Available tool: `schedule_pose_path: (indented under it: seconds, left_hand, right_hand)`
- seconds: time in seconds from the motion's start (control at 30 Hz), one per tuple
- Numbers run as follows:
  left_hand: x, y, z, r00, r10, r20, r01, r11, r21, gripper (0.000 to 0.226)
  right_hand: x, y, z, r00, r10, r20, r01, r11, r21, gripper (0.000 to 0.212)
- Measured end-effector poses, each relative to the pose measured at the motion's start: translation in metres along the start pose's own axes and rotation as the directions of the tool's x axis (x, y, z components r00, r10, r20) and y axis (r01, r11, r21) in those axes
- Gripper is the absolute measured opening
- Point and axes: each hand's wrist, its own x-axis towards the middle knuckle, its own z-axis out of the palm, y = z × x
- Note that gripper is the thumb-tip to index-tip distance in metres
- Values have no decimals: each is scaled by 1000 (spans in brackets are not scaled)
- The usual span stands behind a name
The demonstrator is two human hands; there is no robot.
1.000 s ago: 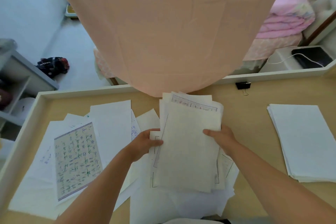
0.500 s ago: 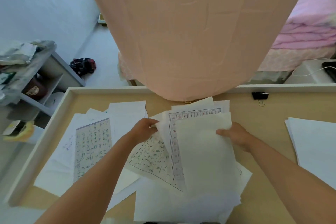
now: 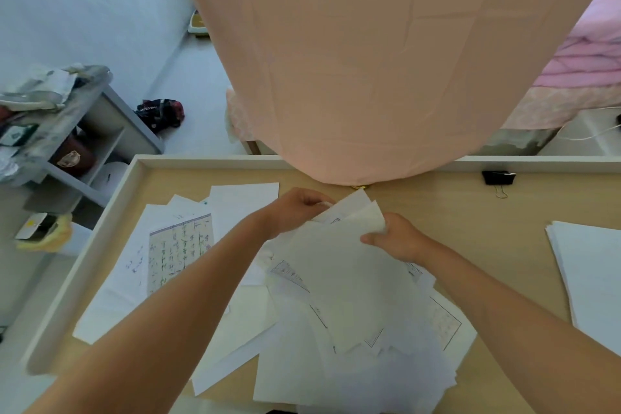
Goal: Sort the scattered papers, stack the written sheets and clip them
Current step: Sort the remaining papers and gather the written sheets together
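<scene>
Papers, thin white sheets, some with ruled grids and handwriting, lay fanned in a loose heap (image 3: pixel 353 329) on the pale wooden surface (image 3: pixel 470 212) with its raised white rim, well to the left of the black binder clip (image 3: pixel 498 177). Left hand (image 3: pixel 295 208) was at the far corner of the heap, fingers curled shut on what looked like a sheet edge; the exact sheet was blurred. Right hand (image 3: pixel 396 239) pinched the curled top corner of a blank cream sheet (image 3: pixel 346 279), thumb on top, the other fingers hidden under it.

A handwritten green-grid sheet (image 3: pixel 181 252) lay further left of the clip, on other loose white sheets, partly covered by the left forearm. A neat stack of white paper (image 3: pixel 591 279) sat below and to the right of the clip, well apart from the heap.

Risks, as I judged them:
- The corner pinch was shallow. A thin sheet could have slipped out or creased.
- Sheets overlapped at odd angles, so one could have dragged a neighbour along. A written sheet might then have ended up with the blanks.
- Some sheets showed print only at an edge. They would have been easy to misread as blank.
- The left forearm lay across the left-hand papers. A sweep could have pushed them toward the rim.
- The near edge of the heap reached the near side of the surface, so sheets could have slid off.
- The clip was far from both hands, and a ragged stack would have clipped crooked.
</scene>
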Motion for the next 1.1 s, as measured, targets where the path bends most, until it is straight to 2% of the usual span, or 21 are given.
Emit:
schedule_pose_path:
  seconds: [0.13, 0.23, 0.3, 0.37, 0.47, 0.6, 0.67, 0.7, 0.77, 0.83, 0.9, 0.97, 1.03, 1.1]
  left_hand:
    - [-12, -9, -17, 998, -38, -55, 29, 987, -158, 28]
    - [-19, -46, -41, 981, -153, -115, 138, 982, -132, 39]
    - [-23, -79, -48, 956, -288, -57, 283, 955, -84, 43]
    - [-24, -106, -43, 939, -345, -6, 343, 935, -93, 47]
    - [-24, -124, -19, 961, -276, -29, 247, 898, -365, 43]
    - [-12, -131, 13, 985, -172, -28, 105, 712, -694, 43]
    - [-4, -131, 21, 964, -239, -113, 45, 569, -821, 38]
    - [-2, -129, 23, 939, -306, -157, 34, 537, -843, 36]
    - [4, -126, 29, 893, -406, -195, 66, 546, -835, 38]
    - [10, -124, 34, 871, -441, -216, 107, 600, -793, 44]
    - [16, -118, 38, 884, -421, -204, 126, 634, -763, 44]
    - [19, -111, 43, 914, -366, -177, 135, 683, -718, 54]
    - [19, -109, 47, 924, -312, -220, 100, 755, -648, 69]
    - [17, -117, 50, 924, -308, -227, 93, 757, -647, 92]
  right_hand:
    - [6, -2, 7, 998, 26, -64, -21, 997, 70, 27]
    - [9, 3, 4, 981, 84, -174, -53, 983, 178, 26]
    - [9, 8, 0, 970, 141, -197, -92, 967, 239, 23]
    - [9, 13, 0, 959, 208, -192, -146, 945, 292, 25]
    - [7, 19, 4, 941, 263, -213, -164, 905, 392, 24]
    - [1, 21, 11, 926, 264, -270, -115, 879, 463, 30]
    - [-4, 25, 11, 912, 273, -306, -117, 888, 444, 36]
    - [-7, 27, 11, 907, 274, -319, -122, 898, 423, 36]
    - [-13, 33, 12, 899, 271, -344, -138, 921, 363, 35]
    - [-19, 33, 15, 915, 268, -302, -176, 938, 299, 36]
    - [-23, 35, 20, 933, 283, -224, -230, 944, 235, 42]
    - [-24, 38, 24, 929, 289, -233, -250, 950, 184, 45]
    - [-28, 41, 23, 917, 291, -273, -242, 950, 198, 43]
    - [-35, 44, 18, 919, 285, -273, -217, 943, 252, 40]
